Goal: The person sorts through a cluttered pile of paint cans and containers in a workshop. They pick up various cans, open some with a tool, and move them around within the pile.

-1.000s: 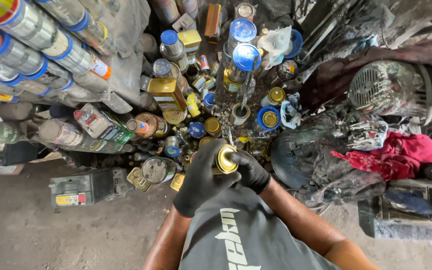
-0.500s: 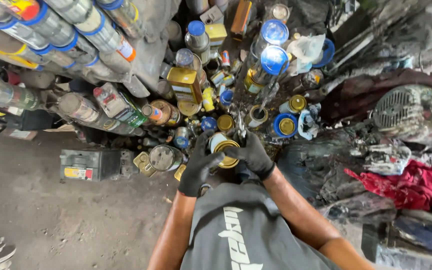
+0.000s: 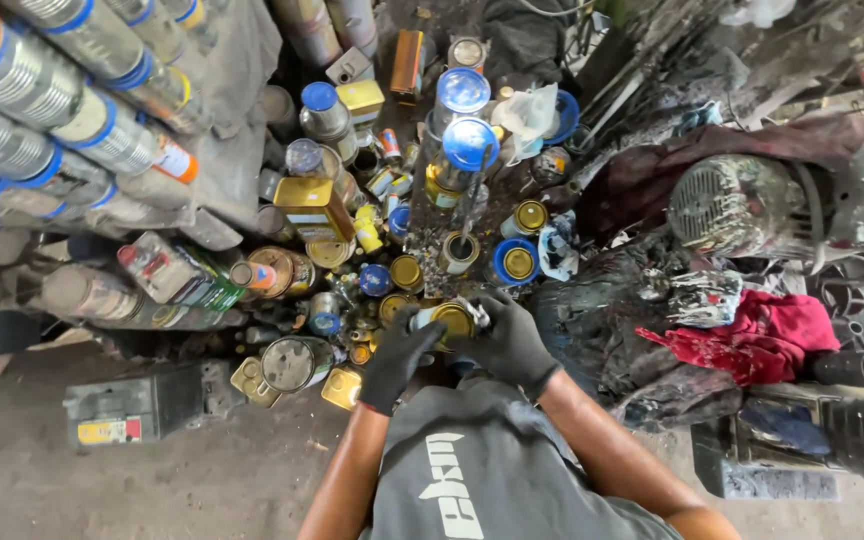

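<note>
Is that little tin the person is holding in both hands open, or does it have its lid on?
Lid on, it seems: a round gold lid covers the top of the small tin, gripped between the gloved left hand and right hand.

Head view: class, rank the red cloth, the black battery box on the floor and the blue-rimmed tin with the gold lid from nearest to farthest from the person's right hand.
1. Blue-rimmed tin: just above the right hand.
2. Red cloth: off to its right, on the dark clutter.
3. Black battery box: far left, on the floor.
</note>
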